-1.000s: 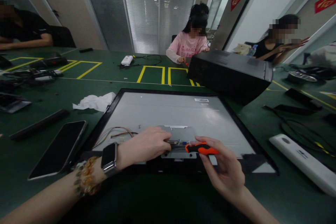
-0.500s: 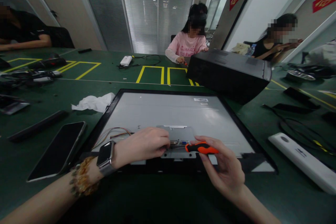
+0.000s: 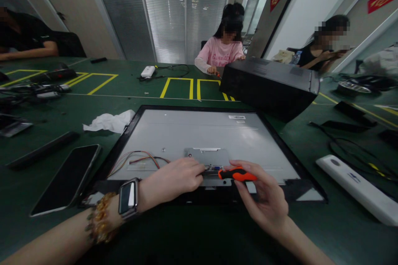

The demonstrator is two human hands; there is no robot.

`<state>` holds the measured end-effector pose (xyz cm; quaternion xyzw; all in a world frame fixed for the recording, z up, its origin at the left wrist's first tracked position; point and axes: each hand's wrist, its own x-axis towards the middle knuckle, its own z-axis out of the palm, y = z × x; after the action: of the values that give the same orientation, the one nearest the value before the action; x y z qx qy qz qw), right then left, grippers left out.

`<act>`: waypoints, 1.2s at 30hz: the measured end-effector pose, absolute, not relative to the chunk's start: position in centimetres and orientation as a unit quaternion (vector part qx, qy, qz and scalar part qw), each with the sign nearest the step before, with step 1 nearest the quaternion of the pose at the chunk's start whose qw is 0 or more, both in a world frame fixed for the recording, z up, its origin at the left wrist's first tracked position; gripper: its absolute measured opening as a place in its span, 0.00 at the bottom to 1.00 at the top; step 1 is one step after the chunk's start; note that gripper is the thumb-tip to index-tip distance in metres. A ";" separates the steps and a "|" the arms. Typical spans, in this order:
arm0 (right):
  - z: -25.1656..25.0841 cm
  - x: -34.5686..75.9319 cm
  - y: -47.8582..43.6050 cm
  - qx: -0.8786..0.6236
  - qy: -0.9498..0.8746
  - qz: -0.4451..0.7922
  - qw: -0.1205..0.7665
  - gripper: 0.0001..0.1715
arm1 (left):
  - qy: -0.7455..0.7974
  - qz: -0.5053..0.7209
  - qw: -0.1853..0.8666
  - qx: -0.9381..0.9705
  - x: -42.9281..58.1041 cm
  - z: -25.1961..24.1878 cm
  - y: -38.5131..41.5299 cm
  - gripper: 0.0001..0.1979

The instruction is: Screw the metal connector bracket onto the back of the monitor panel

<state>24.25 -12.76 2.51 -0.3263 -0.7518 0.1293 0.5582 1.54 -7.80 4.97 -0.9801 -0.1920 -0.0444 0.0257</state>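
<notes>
A monitor panel (image 3: 199, 132) lies face down on the green table, its grey metal back up inside a black frame. My right hand (image 3: 264, 198) grips an orange and black screwdriver (image 3: 238, 173), its tip aimed left at the connector ports on the small metal plate (image 3: 207, 157). My left hand (image 3: 177, 178) rests at the panel's near edge, fingers curled and pinched at those ports; what they hold is hidden. A smartwatch (image 3: 128, 198) and a bead bracelet sit on that wrist. Thin coloured wires (image 3: 139, 159) run across the panel's lower left.
A black phone (image 3: 66, 178) and a dark bar (image 3: 37, 155) lie left of the panel, with crumpled white paper (image 3: 108, 121) behind them. A black computer case (image 3: 269, 85) stands at back right, a white device (image 3: 357, 188) and cables at right. Three other people sit around the table.
My left hand has slid back toward me and slightly down, uncovering more of the wires and plate. The right hand with the screwdriver has barely moved.
</notes>
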 end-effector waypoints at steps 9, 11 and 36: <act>2.6 24.3 -12.7 -0.319 -0.753 0.137 0.559 0.34 | -0.195 -0.057 0.035 -0.979 1.8 4.6 -8.3 0.04; 2.5 24.3 -12.7 -0.320 -0.754 0.140 0.556 0.34 | -0.209 -0.046 0.002 -0.977 1.6 4.6 -8.0 0.04; 2.3 24.3 -12.8 -0.315 -0.743 0.148 0.571 0.35 | -0.223 -0.031 0.025 -0.974 1.2 4.9 -7.5 0.06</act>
<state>24.31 -12.78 2.29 -0.3150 -0.7433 0.1478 0.5713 1.19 -7.55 4.94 -0.9740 -0.2231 -0.0308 0.0249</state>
